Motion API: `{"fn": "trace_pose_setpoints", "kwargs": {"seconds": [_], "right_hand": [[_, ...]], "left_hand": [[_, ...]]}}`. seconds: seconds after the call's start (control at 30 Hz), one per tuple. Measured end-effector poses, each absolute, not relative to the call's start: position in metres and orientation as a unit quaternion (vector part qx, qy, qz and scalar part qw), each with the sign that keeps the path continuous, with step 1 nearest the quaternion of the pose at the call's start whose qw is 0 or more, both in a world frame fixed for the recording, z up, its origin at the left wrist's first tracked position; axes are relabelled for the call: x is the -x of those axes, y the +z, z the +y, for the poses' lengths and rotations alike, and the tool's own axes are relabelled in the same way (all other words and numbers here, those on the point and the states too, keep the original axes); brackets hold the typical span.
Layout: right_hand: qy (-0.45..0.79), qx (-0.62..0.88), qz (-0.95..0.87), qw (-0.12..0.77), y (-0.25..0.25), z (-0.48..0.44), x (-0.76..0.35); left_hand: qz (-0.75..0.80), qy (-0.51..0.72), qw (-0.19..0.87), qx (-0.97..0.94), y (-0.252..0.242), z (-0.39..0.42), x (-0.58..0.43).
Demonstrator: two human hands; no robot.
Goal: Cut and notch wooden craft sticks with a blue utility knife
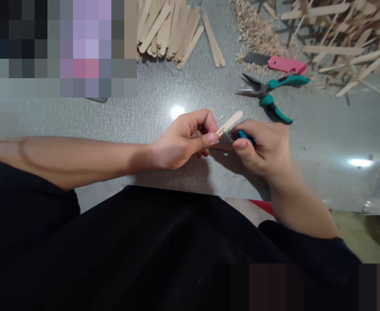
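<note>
My left hand (190, 138) pinches a pale wooden craft stick (230, 123) between thumb and fingers. The stick slants up to the right, and a small dark notch or mark shows on it near my thumb. Closed around a blue utility knife (244, 136), my right hand (266, 147) holds its metal tip at the stick's lower edge. Most of the knife's body is hidden in the palm. Beyond my right hand lie pliers (264, 90) with green-and-black handles, their jaws apart.
Many craft sticks (173, 30) lie piled at the back, with two more sticks (213, 41) beside them. A pink-handled blade (287, 65) rests by wood shavings (257, 30). Cut sticks and slivers (348, 47) heap at the back right. The table's front edge meets my dark clothing.
</note>
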State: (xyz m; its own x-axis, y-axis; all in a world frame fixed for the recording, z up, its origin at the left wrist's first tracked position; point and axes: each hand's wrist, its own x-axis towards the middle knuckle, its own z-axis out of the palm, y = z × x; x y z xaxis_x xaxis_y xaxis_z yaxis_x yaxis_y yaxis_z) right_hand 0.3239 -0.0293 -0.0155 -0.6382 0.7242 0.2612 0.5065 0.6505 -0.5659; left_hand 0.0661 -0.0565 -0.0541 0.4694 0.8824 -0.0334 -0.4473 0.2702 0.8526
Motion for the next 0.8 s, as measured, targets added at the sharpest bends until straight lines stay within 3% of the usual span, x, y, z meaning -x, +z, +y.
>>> {"fn": "trace_pose_setpoints", "kwargs": {"seconds": [0.8], "right_hand": [[0.279,0.401,-0.859,0.154,-0.0105,-0.0382,-0.3192]], "left_hand": [[0.267,0.381,0.776,-0.426,-0.0458,-0.0567,-0.0649]]}}
